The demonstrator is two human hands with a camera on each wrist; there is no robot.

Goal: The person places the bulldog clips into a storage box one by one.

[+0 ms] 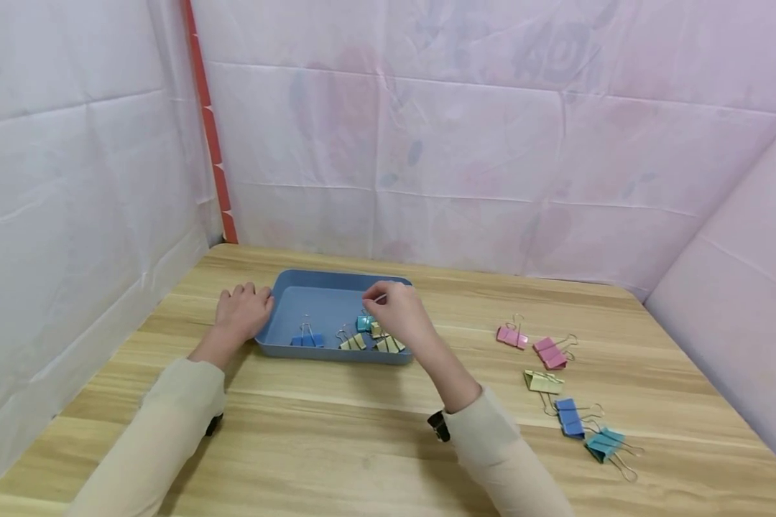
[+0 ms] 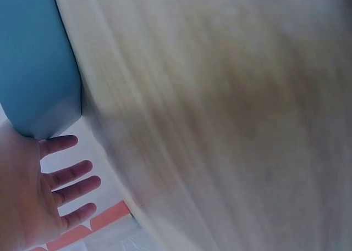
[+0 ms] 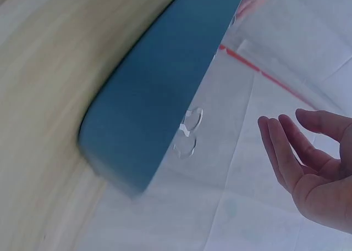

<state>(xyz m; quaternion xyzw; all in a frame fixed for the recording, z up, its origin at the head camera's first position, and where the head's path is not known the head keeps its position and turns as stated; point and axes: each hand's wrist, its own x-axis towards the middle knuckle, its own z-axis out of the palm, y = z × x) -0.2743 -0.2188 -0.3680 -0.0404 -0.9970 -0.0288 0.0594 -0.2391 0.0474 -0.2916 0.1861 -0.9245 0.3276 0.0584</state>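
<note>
My left hand [image 1: 243, 313] rests at the left side of a blue tray [image 1: 323, 354], and the left wrist view shows its fingers [image 2: 71, 174] spread and straight. Over the right part of the tray is my right hand [image 1: 397, 309]. In the right wrist view its thumb and fingers stand apart above the rim, with nothing between them. Inside the tray lie a blue binder clip [image 1: 307, 340], a teal binder clip [image 1: 364, 323] and several yellow binder clips [image 1: 353, 342], mostly toward the front and right.
On the table [image 1: 336, 445] to the right lie two pink binder clips [image 1: 511, 337], a yellow-green clip [image 1: 544, 381], another blue clip [image 1: 570, 418] and another teal clip [image 1: 604, 444]. White sheeting [image 1: 465, 165] hangs behind and at both sides.
</note>
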